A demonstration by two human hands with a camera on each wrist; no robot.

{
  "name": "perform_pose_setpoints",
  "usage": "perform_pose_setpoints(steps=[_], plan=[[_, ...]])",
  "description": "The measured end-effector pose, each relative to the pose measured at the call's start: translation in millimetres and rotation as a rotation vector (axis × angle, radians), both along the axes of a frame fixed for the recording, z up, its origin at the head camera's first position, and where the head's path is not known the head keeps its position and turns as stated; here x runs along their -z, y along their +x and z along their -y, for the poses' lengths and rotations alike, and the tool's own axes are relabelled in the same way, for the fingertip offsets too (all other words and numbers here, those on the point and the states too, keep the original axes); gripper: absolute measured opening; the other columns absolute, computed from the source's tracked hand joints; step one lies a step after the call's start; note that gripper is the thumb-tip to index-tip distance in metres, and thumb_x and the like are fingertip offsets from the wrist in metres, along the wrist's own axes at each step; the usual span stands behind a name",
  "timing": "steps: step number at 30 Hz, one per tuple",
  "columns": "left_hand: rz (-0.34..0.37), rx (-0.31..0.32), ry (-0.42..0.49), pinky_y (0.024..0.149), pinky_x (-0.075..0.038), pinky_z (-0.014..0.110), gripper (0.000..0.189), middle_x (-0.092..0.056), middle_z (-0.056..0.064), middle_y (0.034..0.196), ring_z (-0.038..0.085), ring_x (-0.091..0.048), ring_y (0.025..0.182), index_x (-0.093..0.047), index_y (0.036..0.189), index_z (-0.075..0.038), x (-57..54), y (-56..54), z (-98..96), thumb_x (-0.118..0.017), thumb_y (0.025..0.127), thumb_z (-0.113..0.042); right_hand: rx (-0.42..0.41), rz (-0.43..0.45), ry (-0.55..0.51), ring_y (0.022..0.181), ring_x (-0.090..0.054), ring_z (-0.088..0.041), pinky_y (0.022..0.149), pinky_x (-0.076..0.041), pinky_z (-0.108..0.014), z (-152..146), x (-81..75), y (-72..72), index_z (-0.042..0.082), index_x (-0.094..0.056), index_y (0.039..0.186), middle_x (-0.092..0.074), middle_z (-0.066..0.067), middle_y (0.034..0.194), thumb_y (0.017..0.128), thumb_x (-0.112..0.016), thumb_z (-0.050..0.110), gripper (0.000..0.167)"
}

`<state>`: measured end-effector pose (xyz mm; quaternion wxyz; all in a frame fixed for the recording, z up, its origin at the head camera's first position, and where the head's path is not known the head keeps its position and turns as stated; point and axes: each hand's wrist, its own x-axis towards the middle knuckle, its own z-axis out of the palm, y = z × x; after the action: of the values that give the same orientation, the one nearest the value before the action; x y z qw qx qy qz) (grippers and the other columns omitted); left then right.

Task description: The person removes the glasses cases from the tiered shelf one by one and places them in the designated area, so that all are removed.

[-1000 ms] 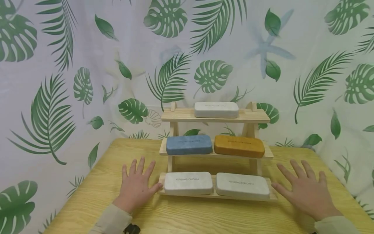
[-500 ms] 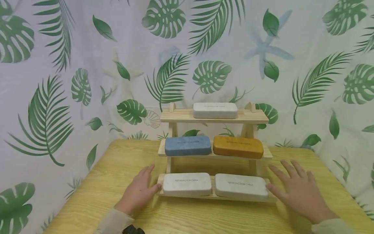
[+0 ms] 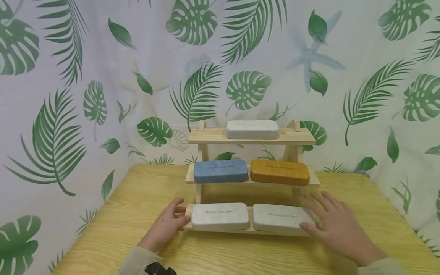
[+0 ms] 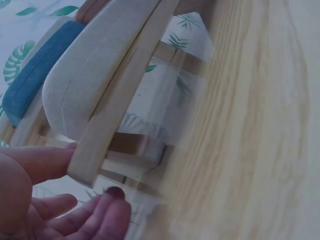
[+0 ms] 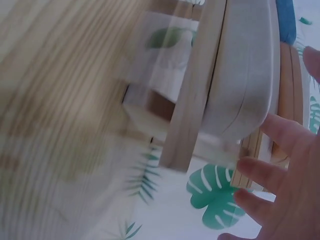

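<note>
A three-tier wooden display stand (image 3: 207,136) holds several oblong glasses cases. Its bottom shelf bears a left white glasses case (image 3: 220,221) and a right white glasses case (image 3: 275,220), both printed on top. At that shelf's left end is my left hand (image 3: 163,227); in the left wrist view the thumb (image 4: 47,162) lies against the plank's end, other fingers loosely bent below, with a gap. My right hand (image 3: 340,231) reaches over the right white case's outer end, thumb overlapping it in the head view. In the right wrist view its fingers (image 5: 287,135) are spread, one at the case's edge.
On the middle shelf lie a blue glasses case (image 3: 220,173) and an orange-brown glasses case (image 3: 279,175). Another white glasses case (image 3: 252,131) sits on the top shelf. The stand rests on a wooden table (image 3: 137,191), before a leaf-printed curtain (image 3: 113,76).
My right hand has moved left, from beside the stand to the right white case. My left hand has stayed near the shelf end, its fingers bending inward from a spread pose. The cases remain in place.
</note>
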<state>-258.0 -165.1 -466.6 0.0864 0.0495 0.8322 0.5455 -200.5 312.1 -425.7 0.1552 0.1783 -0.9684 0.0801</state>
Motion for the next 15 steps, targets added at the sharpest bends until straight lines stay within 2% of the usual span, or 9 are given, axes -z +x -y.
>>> perform_pose_setpoints(steps=[2, 5, 8, 15], plan=[[0.009, 0.004, 0.087, 0.080, -0.058, 0.040, 0.075, -0.053, 0.023, 0.140, 0.032, -0.059, 0.117, -0.030, 0.156, -0.001, 4.8, -1.0, -0.3, -0.071, 0.097, -0.024, -0.014, 0.001, -0.003, 0.137, -0.034, -0.050, 0.101, -0.030, -0.074, 5, 0.0, -0.1, 0.021, -0.053, 0.147, -0.043, -0.020, 0.152, 0.094, -0.061, 0.063, 0.069], [0.017, 0.001, 0.179, 0.079, -0.057, 0.039, 0.072, -0.054, 0.023, 0.137, 0.029, -0.061, 0.112, -0.032, 0.155, 0.002, 10.2, -0.6, -1.2, -0.069, 0.097, -0.021, -0.042, 0.006, -0.022, 0.137, -0.035, -0.049, 0.103, -0.030, -0.072, 11, 1.5, -0.9, 0.022, -0.052, 0.149, -0.043, -0.020, 0.152, 0.093, -0.062, 0.063, 0.070], [0.026, -0.011, 0.236, 0.083, -0.056, 0.039, 0.068, -0.055, 0.022, 0.136, 0.027, -0.061, 0.109, -0.035, 0.153, 0.003, 14.9, 0.5, -1.9, -0.068, 0.098, -0.018, -0.062, 0.019, -0.026, 0.137, -0.036, -0.047, 0.104, -0.030, -0.072, 17, 3.8, -1.7, 0.025, -0.051, 0.150, -0.043, -0.019, 0.153, 0.092, -0.061, 0.065, 0.071], [0.080, 0.005, 0.336, 0.087, -0.053, 0.037, 0.064, -0.049, 0.024, 0.142, 0.025, -0.059, 0.111, -0.035, 0.153, 0.003, 20.6, -0.9, 2.4, -0.065, 0.100, -0.016, -0.115, 0.012, -0.042, 0.138, -0.037, -0.046, 0.105, -0.031, -0.071, 35, 7.1, -6.2, 0.028, -0.049, 0.152, -0.046, -0.014, 0.152, 0.092, -0.060, 0.067, 0.073]])
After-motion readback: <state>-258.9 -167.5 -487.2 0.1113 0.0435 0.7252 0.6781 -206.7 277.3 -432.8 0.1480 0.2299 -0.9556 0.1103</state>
